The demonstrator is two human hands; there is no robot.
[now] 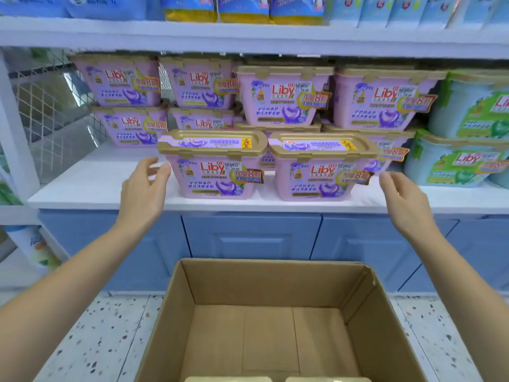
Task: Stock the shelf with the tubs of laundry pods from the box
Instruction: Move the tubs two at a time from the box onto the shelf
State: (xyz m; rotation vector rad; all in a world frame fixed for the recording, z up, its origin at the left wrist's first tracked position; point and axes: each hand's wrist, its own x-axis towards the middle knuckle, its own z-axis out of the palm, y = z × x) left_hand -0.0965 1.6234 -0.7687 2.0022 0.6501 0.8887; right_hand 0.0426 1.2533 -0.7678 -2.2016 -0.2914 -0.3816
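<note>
Two pink tubs of laundry pods with gold lids stand side by side at the front of the white shelf (91, 186): the left tub (213, 164) and the right tub (321, 166). My left hand (144, 188) is open just left of the left tub, fingertips beside its wall. My right hand (400, 195) is open just right of the right tub, not touching it. Behind them several more pink tubs (283, 96) are stacked two high. The cardboard box (272, 282) stands open on the floor below; two gold lids (228, 379) show at its near edge.
Blue-green tubs (473, 106) are stacked at the shelf's right end. A wire mesh panel (52, 106) closes the left side. The upper shelf (248, 37) holds blue pouches. Blue cabinet doors (250, 235) sit under the shelf, above a speckled floor (104, 334).
</note>
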